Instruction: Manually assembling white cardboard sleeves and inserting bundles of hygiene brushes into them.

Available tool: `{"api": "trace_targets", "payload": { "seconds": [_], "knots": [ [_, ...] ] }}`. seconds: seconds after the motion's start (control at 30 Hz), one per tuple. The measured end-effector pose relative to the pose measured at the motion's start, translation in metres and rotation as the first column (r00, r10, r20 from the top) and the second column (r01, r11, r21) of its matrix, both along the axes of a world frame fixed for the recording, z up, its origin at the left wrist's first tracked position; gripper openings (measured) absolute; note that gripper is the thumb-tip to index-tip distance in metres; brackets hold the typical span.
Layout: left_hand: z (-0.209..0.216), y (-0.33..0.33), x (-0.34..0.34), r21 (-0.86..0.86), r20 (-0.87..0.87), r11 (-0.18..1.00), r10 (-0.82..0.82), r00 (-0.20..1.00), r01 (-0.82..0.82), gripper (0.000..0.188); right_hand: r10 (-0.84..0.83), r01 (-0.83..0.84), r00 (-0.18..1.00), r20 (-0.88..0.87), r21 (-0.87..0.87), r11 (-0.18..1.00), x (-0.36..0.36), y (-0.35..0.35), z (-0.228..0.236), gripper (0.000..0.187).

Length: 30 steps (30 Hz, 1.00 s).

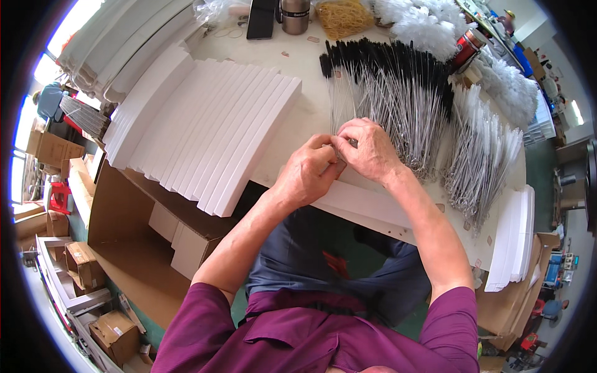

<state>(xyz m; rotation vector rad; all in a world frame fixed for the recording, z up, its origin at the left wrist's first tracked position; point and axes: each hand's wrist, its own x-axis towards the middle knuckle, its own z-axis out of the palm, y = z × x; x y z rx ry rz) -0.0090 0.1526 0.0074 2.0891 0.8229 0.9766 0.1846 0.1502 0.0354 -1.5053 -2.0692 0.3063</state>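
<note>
My left hand (311, 166) and my right hand (369, 149) meet over the front part of the table, fingertips pressed together. Both are closed around the lower ends of a few thin wire brushes (339, 102), whose stems run away from me to black bristle tips. The fingers cover most of what they pinch. Just right of my right hand lies a large fanned heap of black-bristled wire brushes (398, 93). Farther right is a second heap, of white-bristled wire brushes (482, 149). A long white carton (364, 202) lies along the table's near edge, below my hands.
Rows of narrow white cartons (217, 124) cover the table's left side. An open cardboard box (134, 217) stands below them. More white cartons (513, 236) are at the right edge. At the back are a phone (261, 18), a steel flask (295, 17), rubber bands (344, 18) and a red can (467, 48).
</note>
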Motion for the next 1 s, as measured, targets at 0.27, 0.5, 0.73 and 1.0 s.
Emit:
{"api": "trace_targets", "payload": {
  "seconds": [0.27, 0.5, 0.73, 1.0],
  "knots": [
    [-0.001, 0.002, 0.0, 0.026, 0.055, 1.0, -0.004, 0.998, 0.002, 0.008, -0.119, 0.119, 0.993, -0.014, -0.031, 0.992, -0.006, -0.001, -0.01, 0.018],
    [0.0, 0.005, -0.007, -0.062, 0.062, 0.994, 0.09, 0.994, -0.087, 0.005, -0.274, 0.28, 0.96, -0.061, 0.144, 0.949, 0.013, -0.006, 0.01, 0.009],
    [0.04, 0.016, -0.005, -0.346, 0.24, 0.934, 0.175, 0.955, -0.084, 0.004, -0.08, -0.001, 0.906, 0.415, 0.192, 0.981, 0.009, -0.018, 0.002, 0.049],
    [0.095, 0.045, -0.008, -0.261, 0.455, 0.965, 0.125, 0.882, -0.002, 0.009, -0.068, -0.015, 0.852, 0.519, 0.153, 0.988, 0.005, -0.011, -0.019, 0.053]
  ]
}}
